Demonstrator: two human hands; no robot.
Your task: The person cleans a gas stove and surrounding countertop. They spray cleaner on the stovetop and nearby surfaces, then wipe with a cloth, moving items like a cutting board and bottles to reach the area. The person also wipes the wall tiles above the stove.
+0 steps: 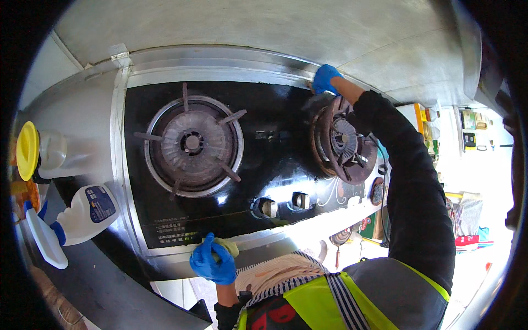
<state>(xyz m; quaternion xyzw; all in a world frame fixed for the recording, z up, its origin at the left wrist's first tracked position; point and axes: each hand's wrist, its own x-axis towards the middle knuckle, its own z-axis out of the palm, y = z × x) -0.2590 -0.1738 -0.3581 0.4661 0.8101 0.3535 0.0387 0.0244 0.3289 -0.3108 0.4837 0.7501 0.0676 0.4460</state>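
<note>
My left hand (212, 260), in a blue glove, grips a yellow-green sponge or cloth (227, 246) at the front metal edge of a black glass gas hob (272, 107). Across the hob, my right hand (325, 80), also gloved in blue, presses at the back right corner beside the metal backsplash. Its fingers are curled, and what lies under them is mostly hidden. Nearest to that hand is the right burner (343, 138), whose pan support sits tilted. The left burner (192, 142) has a chrome ring and several rusty prongs. Two control knobs (269, 208) stand near the front.
On the left, a white spray bottle (88, 212) with a blue neck lies near the metal counter. Behind it is a clear jar with a yellow lid (28, 151). A dark scouring pad (377, 190) and a black cable (383, 214) are right of the hob.
</note>
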